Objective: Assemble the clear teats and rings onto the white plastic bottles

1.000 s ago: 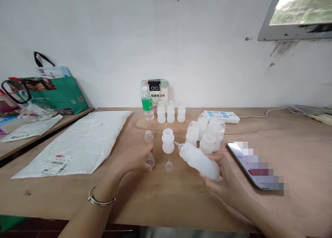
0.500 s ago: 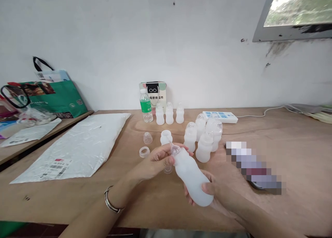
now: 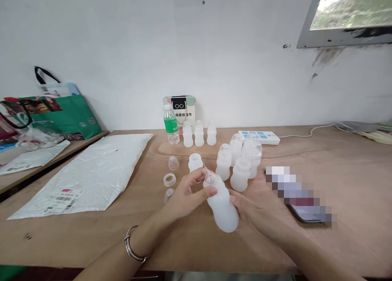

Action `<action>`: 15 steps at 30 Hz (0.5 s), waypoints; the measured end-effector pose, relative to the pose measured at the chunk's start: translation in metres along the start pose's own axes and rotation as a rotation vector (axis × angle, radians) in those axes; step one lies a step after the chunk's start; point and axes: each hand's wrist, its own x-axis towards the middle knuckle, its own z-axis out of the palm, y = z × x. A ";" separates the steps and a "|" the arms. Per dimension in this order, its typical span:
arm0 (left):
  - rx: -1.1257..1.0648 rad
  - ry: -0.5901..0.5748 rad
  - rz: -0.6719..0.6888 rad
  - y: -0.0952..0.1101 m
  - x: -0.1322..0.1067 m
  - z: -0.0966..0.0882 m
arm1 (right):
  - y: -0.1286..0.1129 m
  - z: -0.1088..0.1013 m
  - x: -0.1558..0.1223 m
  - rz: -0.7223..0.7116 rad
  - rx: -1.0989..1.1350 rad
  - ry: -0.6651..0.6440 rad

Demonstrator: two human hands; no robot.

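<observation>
A frosted white baby bottle (image 3: 223, 211) is tilted between my two hands, its base toward me. My left hand (image 3: 186, 195) pinches around its neck, where a clear teat (image 3: 210, 178) sits on top. Against the bottle's right side, my right hand (image 3: 251, 211) curls with its fingers mostly hidden behind it. Just beyond stands an open bottle (image 3: 195, 162) without a teat. Left of it lie a clear cap (image 3: 173, 163) and a collar ring (image 3: 169, 179). Another clear cap (image 3: 168, 194) is partly covered by my left wrist.
Several capped baby bottles (image 3: 240, 175) stand to the right, and 3 more at the back beside a water bottle (image 3: 172, 126). A white mailing bag (image 3: 92, 171) covers the left side. A phone (image 3: 306, 213) and a power strip (image 3: 263, 137) lie on the right.
The held bottle has swung more upright and its base has moved left. My right hand has shifted up from the base to its side. My left hand stays at the neck.
</observation>
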 end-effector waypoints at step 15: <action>0.019 0.066 0.043 -0.006 0.000 0.006 | -0.004 0.011 0.013 0.041 0.055 -0.036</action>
